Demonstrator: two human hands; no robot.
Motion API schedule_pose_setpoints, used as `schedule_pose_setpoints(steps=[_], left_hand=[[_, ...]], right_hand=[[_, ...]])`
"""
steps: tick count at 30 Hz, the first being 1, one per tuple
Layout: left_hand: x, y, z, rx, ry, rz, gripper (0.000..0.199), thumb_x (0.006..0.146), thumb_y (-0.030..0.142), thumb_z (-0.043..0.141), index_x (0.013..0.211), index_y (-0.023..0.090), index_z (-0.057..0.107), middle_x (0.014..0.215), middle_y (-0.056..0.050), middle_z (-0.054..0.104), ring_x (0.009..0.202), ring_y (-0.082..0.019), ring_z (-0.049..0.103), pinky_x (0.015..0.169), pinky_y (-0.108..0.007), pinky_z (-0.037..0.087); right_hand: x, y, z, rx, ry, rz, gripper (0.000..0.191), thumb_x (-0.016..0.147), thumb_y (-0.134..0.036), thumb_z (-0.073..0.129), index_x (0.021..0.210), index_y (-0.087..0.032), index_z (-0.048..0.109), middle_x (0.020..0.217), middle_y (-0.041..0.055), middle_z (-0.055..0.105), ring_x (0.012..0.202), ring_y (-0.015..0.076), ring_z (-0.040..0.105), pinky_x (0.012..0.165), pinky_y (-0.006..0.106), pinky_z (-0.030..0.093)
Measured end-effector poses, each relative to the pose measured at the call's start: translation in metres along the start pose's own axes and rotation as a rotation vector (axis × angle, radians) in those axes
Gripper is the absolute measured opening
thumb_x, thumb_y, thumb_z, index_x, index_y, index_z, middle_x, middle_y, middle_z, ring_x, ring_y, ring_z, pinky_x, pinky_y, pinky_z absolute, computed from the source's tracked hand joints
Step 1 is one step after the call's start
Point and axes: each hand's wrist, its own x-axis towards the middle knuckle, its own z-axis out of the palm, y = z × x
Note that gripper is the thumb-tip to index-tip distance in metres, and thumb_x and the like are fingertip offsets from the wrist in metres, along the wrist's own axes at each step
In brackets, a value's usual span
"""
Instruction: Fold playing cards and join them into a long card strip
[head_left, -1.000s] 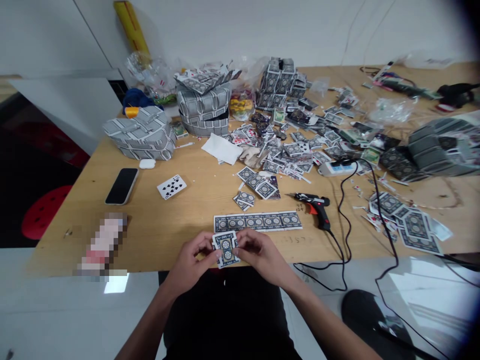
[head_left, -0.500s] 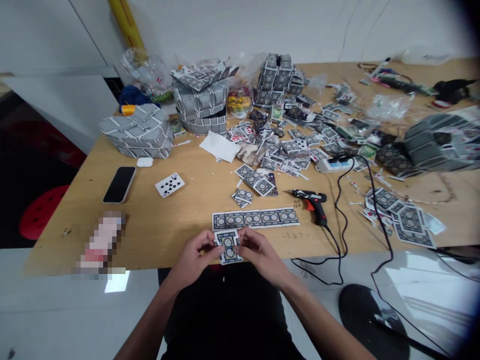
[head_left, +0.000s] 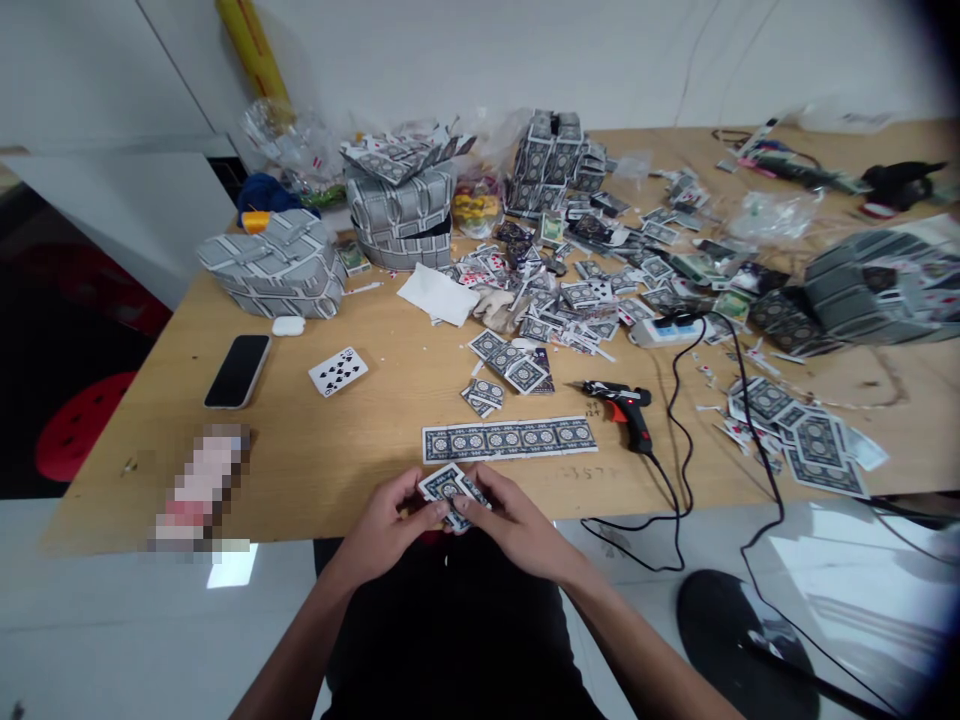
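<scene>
Playing cards (head_left: 450, 486) with blue patterned backs are held tilted at the table's front edge, between both of my hands. My left hand (head_left: 394, 520) pinches their left side, its thumb on top. On their right side, my right hand (head_left: 504, 512) closes with its thumb across the backs; how many cards are there I cannot tell. Just beyond my hands lies a strip of joined cards (head_left: 510, 440), backs up. A black glue gun (head_left: 621, 405) with an orange trigger rests right of the strip. Behind the strip are some folded card pieces (head_left: 484, 396).
A phone (head_left: 238, 371) and a face-up card (head_left: 339, 372) lie to the left. Woven card baskets (head_left: 274, 265) stand along the back, near a heap of loose cards (head_left: 592, 290). A white power strip (head_left: 669, 330) and black cables (head_left: 686, 450) occupy the right side.
The cards in my hands have turned from nearly upright to slanted and overlap differently. My right thumb has shifted left over them. The strip and glue gun stay where they were.
</scene>
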Motion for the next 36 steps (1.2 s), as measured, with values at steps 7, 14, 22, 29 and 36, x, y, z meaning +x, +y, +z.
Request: schedule_pose_setpoints(steps=[7,14,22,29,36], left_hand=[[0.002,0.001,-0.002,0.022,-0.106,-0.035,0.026,0.096,0.043,0.072,0.104,0.019,0.069,0.091,-0.004,0.074,0.084,-0.020,0.067,0.079,-0.031,0.053],[0.009,0.013,-0.005,0.079,-0.068,0.056,0.029,0.098,0.047,0.069,0.107,0.019,0.068,0.094,-0.003,0.072,0.086,-0.019,0.066,0.079,-0.029,0.051],[0.019,0.013,0.006,0.139,0.139,0.150,0.033,0.101,0.049,0.064,0.089,0.019,0.068,0.074,0.001,0.064,0.069,-0.015,0.058,0.065,-0.024,0.046],[0.022,0.023,0.012,0.124,0.169,0.187,0.032,0.100,0.047,0.066,0.084,0.019,0.067,0.069,0.002,0.060,0.065,-0.013,0.054,0.060,-0.023,0.043],[0.022,0.023,0.008,0.081,0.145,0.142,0.033,0.100,0.049,0.066,0.086,0.019,0.070,0.074,0.000,0.063,0.069,-0.015,0.059,0.065,-0.025,0.049]], right_hand=[[-0.003,-0.001,-0.002,0.114,-0.246,0.096,0.038,0.092,-0.039,0.080,0.118,-0.023,0.057,0.096,0.0023,0.073,0.084,0.0208,0.077,0.082,0.038,0.063],[0.005,-0.002,-0.002,0.172,-0.176,0.150,0.048,0.085,-0.038,0.086,0.121,-0.018,0.061,0.094,0.0053,0.078,0.080,0.0188,0.077,0.073,0.032,0.062],[0.003,-0.012,-0.005,-0.018,0.022,0.027,0.059,0.076,-0.040,0.094,0.121,-0.022,0.061,0.108,0.0058,0.074,0.098,0.0247,0.072,0.088,0.040,0.059],[-0.005,-0.011,-0.003,-0.261,0.297,-0.218,0.034,0.087,-0.042,0.085,0.102,-0.026,0.060,0.094,0.0024,0.066,0.080,0.0190,0.060,0.074,0.033,0.050],[-0.003,-0.018,-0.007,-0.190,0.274,-0.138,0.030,0.098,-0.054,0.069,0.098,-0.024,0.076,0.083,0.0024,0.068,0.072,0.0187,0.055,0.067,0.033,0.043]])
